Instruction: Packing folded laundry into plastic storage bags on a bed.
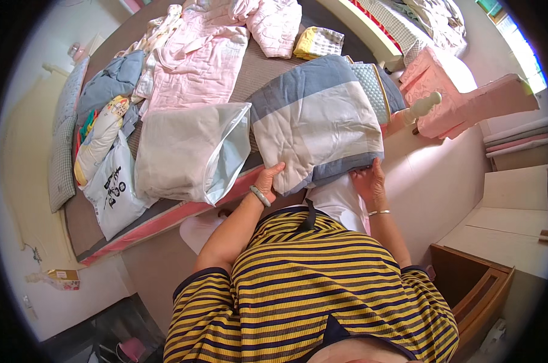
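Observation:
A folded cloth [326,118], cream with blue-grey borders, lies at the near edge of the bed and hangs slightly over it. My left hand [269,181] grips its near left corner, thumb on top. My right hand [369,181] holds the near right corner, with some fingers hidden beneath the fabric. Just left of the cloth stands a translucent white storage bag [183,152], its mouth facing right and a pale blue lining showing. Light-blue quilted fabric with a tan edge [371,88] pokes out behind the cloth.
Pink quilted clothing [201,68] covers the bed's middle. A yellow checked folded cloth [319,43] lies beyond. Blue clothing [115,75], a printed white plastic bag [115,186] and a checked pillow [63,159] are at left. A bedpost [421,106] rises at right; an open wooden drawer [473,286] sits behind.

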Motion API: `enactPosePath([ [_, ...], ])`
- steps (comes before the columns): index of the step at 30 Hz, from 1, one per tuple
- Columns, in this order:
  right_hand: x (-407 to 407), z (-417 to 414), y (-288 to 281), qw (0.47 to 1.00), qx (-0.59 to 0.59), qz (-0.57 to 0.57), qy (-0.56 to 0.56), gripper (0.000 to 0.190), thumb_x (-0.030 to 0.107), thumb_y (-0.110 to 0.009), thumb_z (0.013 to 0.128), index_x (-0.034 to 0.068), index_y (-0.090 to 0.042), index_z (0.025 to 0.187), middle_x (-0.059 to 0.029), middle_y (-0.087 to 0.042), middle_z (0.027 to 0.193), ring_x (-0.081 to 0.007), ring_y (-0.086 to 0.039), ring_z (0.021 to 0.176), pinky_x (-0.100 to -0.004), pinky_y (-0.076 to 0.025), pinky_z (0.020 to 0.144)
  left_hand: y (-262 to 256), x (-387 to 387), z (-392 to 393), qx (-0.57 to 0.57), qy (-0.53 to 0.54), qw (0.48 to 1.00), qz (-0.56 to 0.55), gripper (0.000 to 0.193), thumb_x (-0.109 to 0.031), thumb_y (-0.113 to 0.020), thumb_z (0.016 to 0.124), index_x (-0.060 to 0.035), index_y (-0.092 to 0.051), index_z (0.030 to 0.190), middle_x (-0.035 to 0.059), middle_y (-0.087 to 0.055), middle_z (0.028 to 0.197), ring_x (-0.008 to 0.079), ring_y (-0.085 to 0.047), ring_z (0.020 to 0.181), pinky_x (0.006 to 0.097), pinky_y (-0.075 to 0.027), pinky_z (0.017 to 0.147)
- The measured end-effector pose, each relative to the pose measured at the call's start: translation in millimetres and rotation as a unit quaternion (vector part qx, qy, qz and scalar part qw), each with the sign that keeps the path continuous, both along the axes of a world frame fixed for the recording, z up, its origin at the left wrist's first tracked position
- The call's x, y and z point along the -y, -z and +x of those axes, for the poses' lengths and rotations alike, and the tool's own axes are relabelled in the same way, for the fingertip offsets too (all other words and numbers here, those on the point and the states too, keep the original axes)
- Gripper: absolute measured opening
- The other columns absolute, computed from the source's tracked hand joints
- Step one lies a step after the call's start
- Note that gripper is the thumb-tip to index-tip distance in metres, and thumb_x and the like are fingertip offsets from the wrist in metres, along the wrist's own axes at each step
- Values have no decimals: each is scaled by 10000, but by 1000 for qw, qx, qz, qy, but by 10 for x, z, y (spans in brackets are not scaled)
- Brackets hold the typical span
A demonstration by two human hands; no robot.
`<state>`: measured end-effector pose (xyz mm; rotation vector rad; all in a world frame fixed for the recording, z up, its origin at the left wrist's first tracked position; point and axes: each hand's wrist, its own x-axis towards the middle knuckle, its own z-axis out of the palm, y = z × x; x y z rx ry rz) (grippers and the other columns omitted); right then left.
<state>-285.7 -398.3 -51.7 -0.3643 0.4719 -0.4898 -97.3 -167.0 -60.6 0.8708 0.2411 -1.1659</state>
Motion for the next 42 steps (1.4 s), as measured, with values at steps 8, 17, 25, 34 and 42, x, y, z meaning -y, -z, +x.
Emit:
enactPosePath([
  [8,-162,101,-174,981,-127,-107,98,606,392,-705,780,122,-459,1264,-34,-538,1197,-216,-496,1083,-371,-396,907,-145,88,2,-29,38,999,18,409,-249,-596,862,-38,-533,1207,117,-628,1114,257,-615,1003,413,-470,912],
  [17,-292,-159,-314,986,-160,20,35,329,270,-595,876,43,-523,1102,-62,-603,912,-189,-580,765,-324,-481,661,-944,380,135,-61,-15,987,-146,350,-272,-444,929,-73,-552,1196,97,-636,1114,233,-625,1000,393,-520,849],
  [25,-159,760,48,388,-91,-917,-23,483,256,-561,899,33,-444,1311,-100,-616,1128,-279,-609,864,-378,-497,803,-1751,960,65,-44,-14,976,-214,319,-214,-506,903,-58,-558,1177,94,-635,1101,217,-629,979,370,-509,871],
  [34,475,915,130,408,-243,-880,-2,397,215,-539,900,38,-517,1255,-112,-558,1213,-261,-564,1043,-388,-500,815,-523,540,-363,174,119,975,74,430,-142,-614,814,-23,-511,1213,94,-599,1127,247,-595,1010,378,-497,866],
  [42,629,804,237,487,-194,-852,-4,375,224,-554,895,46,-532,1224,-106,-589,1126,-261,-580,958,-378,-503,788,-409,928,93,66,-51,996,-33,421,-146,-664,778,-5,-537,1154,104,-594,1115,252,-582,1018,400,-465,912],
])
